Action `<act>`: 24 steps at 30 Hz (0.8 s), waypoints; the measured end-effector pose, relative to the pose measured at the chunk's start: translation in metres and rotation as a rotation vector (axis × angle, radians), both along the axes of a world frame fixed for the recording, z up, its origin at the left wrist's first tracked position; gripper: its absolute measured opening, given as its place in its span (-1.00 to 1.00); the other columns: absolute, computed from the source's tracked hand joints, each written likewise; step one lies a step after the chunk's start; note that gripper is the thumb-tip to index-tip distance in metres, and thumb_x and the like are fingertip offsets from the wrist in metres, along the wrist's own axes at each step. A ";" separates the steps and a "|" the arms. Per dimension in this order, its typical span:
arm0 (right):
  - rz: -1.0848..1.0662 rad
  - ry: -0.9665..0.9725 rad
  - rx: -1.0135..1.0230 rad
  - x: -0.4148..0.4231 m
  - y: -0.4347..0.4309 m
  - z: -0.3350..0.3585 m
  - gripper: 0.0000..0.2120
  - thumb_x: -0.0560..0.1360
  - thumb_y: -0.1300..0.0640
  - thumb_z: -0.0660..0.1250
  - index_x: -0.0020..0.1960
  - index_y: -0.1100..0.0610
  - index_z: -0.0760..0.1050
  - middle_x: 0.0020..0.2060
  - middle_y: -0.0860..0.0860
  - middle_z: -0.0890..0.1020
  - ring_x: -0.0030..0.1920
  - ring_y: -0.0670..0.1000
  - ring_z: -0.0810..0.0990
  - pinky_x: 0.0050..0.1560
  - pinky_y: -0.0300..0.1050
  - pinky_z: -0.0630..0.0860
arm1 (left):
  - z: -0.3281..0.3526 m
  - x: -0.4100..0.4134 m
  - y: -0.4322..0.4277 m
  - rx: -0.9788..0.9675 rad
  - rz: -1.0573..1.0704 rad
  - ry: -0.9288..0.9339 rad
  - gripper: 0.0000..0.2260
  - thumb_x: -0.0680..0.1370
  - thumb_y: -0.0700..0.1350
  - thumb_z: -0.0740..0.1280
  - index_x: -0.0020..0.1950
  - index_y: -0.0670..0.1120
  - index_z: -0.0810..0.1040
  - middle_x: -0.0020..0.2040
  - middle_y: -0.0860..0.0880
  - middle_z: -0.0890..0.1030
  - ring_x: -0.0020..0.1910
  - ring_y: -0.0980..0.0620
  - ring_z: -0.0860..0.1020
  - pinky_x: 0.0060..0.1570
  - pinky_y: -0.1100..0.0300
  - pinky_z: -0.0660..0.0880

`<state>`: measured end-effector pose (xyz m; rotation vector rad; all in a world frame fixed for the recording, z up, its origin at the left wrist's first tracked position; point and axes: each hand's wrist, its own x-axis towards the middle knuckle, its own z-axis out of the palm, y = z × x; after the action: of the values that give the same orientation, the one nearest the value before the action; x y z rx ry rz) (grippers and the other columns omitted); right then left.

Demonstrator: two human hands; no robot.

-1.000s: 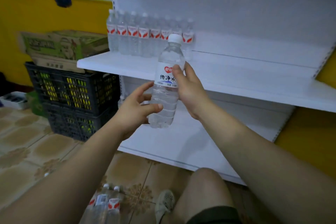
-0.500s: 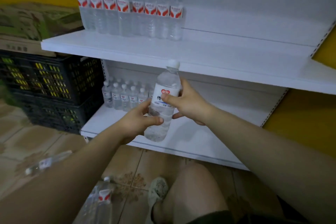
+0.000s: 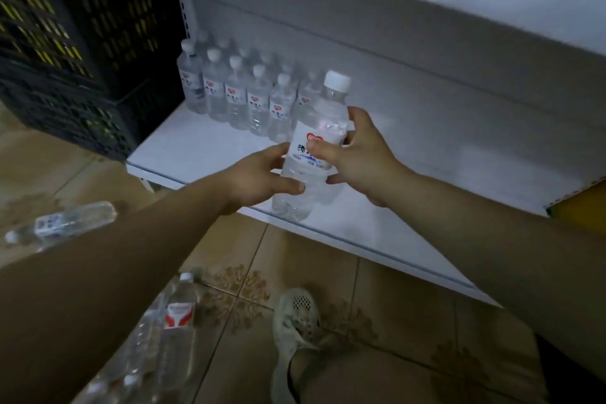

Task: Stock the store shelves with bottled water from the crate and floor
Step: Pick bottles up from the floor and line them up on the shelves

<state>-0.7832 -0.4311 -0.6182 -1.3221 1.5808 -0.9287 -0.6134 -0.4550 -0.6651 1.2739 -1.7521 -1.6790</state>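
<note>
We had lowered the bottle [image 3: 328, 118] toward the bottom shelf [image 3: 196, 149], with left hand [image 3: 255, 177] and right hand [image 3: 360, 157] each keeping a grip clamped on it, seemingly to extend the row [image 3: 236, 98].

One clear plastic water bottle with a white cap [image 3: 314, 147] sits in my two hands, my left hand [image 3: 259, 180] and my right hand [image 3: 357, 157]; on the one white metal shelf board [image 3: 196, 147] I count six front-row bottles [image 3: 259, 98], with more behind them too blurred to number; on the floor, at least three loose bottles [image 3: 62, 223]; two stacked black plastic crates [image 3: 82, 43]; one pale mesh shoe [image 3: 295, 315].
</note>
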 end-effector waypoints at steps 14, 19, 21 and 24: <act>-0.182 0.077 -0.099 -0.020 -0.175 -0.195 -0.39 0.40 0.07 0.50 0.30 -0.08 0.24 0.08 -0.05 0.57 0.04 0.01 0.62 0.05 0.10 0.61 | -0.221 0.031 -0.129 -0.321 -0.134 -0.897 -0.31 0.53 0.27 0.21 0.57 0.06 0.05 0.58 -0.02 0.07 0.54 -0.10 0.04 0.47 -0.19 0.03; -0.186 0.104 -0.177 -0.024 -0.205 -0.220 -0.37 0.43 0.15 0.48 0.39 0.02 0.23 0.13 -0.07 0.54 0.10 -0.04 0.58 0.11 -0.10 0.56 | -0.256 0.034 -0.148 -0.412 -0.111 -1.048 -0.32 0.50 0.41 -0.12 0.55 0.15 -0.17 0.58 0.05 -0.20 0.55 -0.09 -0.23 0.39 -0.35 -0.13; -0.189 0.103 -0.209 -0.026 -0.216 -0.223 -0.36 0.44 0.16 0.47 0.40 0.02 0.23 0.08 -0.13 0.54 0.11 -0.06 0.58 0.14 -0.12 0.55 | -0.267 0.034 -0.150 -0.453 -0.116 -1.110 -0.33 0.50 0.40 -0.19 0.54 0.17 -0.26 0.57 0.04 -0.28 0.53 -0.10 -0.28 0.39 -0.37 -0.12; -0.185 0.130 -0.238 -0.028 -0.232 -0.228 -0.34 0.45 0.17 0.46 0.44 0.03 0.21 0.05 -0.17 0.54 0.10 -0.06 0.58 0.15 -0.13 0.54 | -0.276 0.036 -0.148 -0.501 -0.100 -1.126 -0.30 0.44 0.40 -0.30 0.52 0.17 -0.33 0.56 0.03 -0.32 0.53 -0.10 -0.32 0.40 -0.35 -0.15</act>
<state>-0.8113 -0.6633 -0.8460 -1.4410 1.7573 -1.1951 -0.5770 -0.6033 -0.9406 2.0409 -2.5939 -0.3695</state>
